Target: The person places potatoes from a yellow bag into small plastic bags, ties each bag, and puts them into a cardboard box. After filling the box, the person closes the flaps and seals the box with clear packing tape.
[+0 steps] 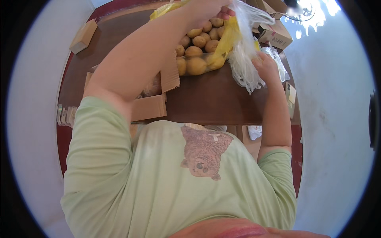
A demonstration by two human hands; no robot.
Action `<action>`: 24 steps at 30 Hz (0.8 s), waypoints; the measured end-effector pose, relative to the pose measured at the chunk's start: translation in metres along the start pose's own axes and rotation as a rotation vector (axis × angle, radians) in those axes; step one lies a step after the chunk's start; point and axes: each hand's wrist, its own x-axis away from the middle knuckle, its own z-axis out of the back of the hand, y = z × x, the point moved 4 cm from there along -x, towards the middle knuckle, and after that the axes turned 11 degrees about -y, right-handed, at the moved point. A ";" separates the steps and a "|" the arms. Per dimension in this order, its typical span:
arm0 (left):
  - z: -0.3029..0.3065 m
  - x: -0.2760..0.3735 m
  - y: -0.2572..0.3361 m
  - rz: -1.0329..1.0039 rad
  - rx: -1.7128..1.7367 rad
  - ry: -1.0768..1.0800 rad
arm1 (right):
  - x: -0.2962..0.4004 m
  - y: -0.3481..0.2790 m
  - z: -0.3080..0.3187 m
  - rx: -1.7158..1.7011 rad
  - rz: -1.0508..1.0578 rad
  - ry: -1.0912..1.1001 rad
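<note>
My left hand (212,10) reaches to the top of the view, its fingers closed on the upper part of a clear plastic bag (248,15). Below it, a bundle of clear plastic bags (244,67) hangs in loose folds down to the table. At the right side of this bundle, my right hand (266,67) grips its edge; some fingertips are hidden in the plastic. Left of the bundle, several potatoes (198,41) sit in an open bag of see-through plastic with yellow parts (230,35). My left forearm covers part of this bag.
An open cardboard box (148,107) with plastic-wrapped contents stands under my left arm on the brown table (208,101). A small carton (83,36) lies far left. At the right are another carton (276,34), white plastic packaging (278,62) and a small box (290,96).
</note>
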 end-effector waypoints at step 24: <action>0.059 0.231 0.016 0.123 0.236 0.075 | 0.091 -0.156 -0.030 -1.052 0.396 0.111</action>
